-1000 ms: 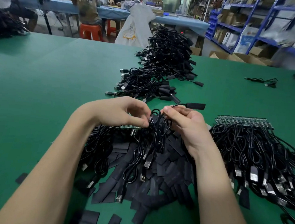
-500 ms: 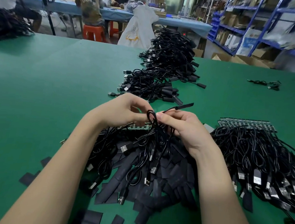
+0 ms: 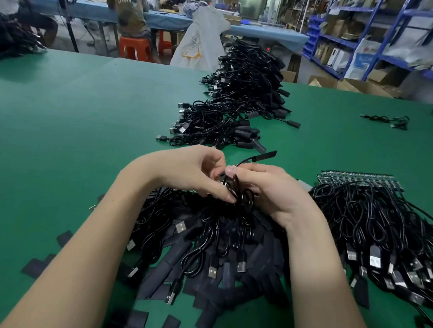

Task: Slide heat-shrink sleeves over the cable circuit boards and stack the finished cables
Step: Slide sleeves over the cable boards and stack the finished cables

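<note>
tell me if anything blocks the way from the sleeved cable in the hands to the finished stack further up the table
Nothing visible does. Both hands, left hand and right hand, hold the cable; only bare green table lies between it and the finished stack.

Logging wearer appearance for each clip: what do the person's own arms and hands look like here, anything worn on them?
Both forearms are bare up to the frame edge: no sleeves show. The left hand and right hand wear no gloves, and no rings, watch or wristband are visible. Fingernails look short and unpainted.
</note>
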Motion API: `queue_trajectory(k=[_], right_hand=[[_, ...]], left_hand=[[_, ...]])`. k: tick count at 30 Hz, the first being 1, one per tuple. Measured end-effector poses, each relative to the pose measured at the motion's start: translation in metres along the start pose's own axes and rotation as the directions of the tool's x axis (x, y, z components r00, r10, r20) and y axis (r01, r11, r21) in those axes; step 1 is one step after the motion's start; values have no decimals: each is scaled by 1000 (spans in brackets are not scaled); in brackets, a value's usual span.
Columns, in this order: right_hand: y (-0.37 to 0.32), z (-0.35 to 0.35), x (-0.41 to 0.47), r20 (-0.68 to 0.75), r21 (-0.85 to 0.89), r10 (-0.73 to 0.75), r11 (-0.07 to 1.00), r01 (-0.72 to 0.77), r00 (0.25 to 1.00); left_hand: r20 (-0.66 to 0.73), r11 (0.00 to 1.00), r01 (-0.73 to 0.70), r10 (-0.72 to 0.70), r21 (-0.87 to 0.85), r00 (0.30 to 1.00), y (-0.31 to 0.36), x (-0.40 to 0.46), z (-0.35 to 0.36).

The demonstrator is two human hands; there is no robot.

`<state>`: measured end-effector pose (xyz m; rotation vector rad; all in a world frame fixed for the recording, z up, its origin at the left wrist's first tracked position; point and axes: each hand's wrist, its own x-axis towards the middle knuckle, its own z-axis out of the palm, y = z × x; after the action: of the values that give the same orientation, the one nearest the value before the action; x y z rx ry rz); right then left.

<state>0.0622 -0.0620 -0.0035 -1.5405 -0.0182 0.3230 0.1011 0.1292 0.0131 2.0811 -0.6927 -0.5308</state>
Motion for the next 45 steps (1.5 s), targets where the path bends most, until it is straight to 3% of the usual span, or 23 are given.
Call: queue_trajectory(k=[6, 10, 12, 14, 16, 18, 19, 23, 29, 32, 37, 40, 42, 45], right_hand=[[-16, 7, -4, 39, -185, -173, 967, 177, 984], [-23, 9, -9, 36, -150, -291, 944, 293, 956], [-26, 6, -11, 24, -58, -331, 942, 332, 943], [-29, 5, -11, -31, 32, -360, 932, 361, 932], [-31, 6, -10, -140, 83, -352, 927, 365, 926], [-29, 7, -6, -258, 87, -315, 934, 347, 913], [-28, 7, -4, -312, 98, -292, 936, 337, 904], [-21, 2, 9, -480, 162, -206, 934, 317, 853], [-35, -7, 67, -576, 190, -132, 938, 289, 807], [-33, -8, 103, -586, 123, -114, 966, 228, 802], [-12, -14, 140, -609, 221, 97, 974, 51, 787], [-8, -17, 139, -628, 210, 135, 978, 0, 766], [-9, -21, 134, -636, 109, 107, 993, -48, 764], [-17, -27, 121, -602, -313, -17, 925, -216, 798]], left_hand=[[32, 968, 22, -31, 251, 999, 7, 7, 11], [174, 996, 58, -68, 61, 982, -4, -10, -5], [99, 991, 26, -12, -135, 995, -14, -17, -15], [-69, 935, -20, -5, -354, 998, -19, -17, -22], [-277, 938, -30, -71, -344, 958, -21, -10, -24], [-425, 991, 8, -66, -136, 903, -23, -3, -18], [-425, 999, 32, -37, -20, 905, -25, -1, -13], [-261, 956, 167, -101, 243, 960, -31, 8, 1], [-397, 943, 233, -124, 238, 909, -36, 11, 0], [-371, 944, 235, -137, 233, 919, -38, 11, 0], [-354, 943, 232, -138, 237, 925, -38, 12, 1], [-352, 942, 232, -137, 244, 926, -39, 12, 0], [-344, 942, 227, -134, 247, 929, -39, 12, 0], [-339, 940, 231, -137, 253, 931, -39, 12, 1]])
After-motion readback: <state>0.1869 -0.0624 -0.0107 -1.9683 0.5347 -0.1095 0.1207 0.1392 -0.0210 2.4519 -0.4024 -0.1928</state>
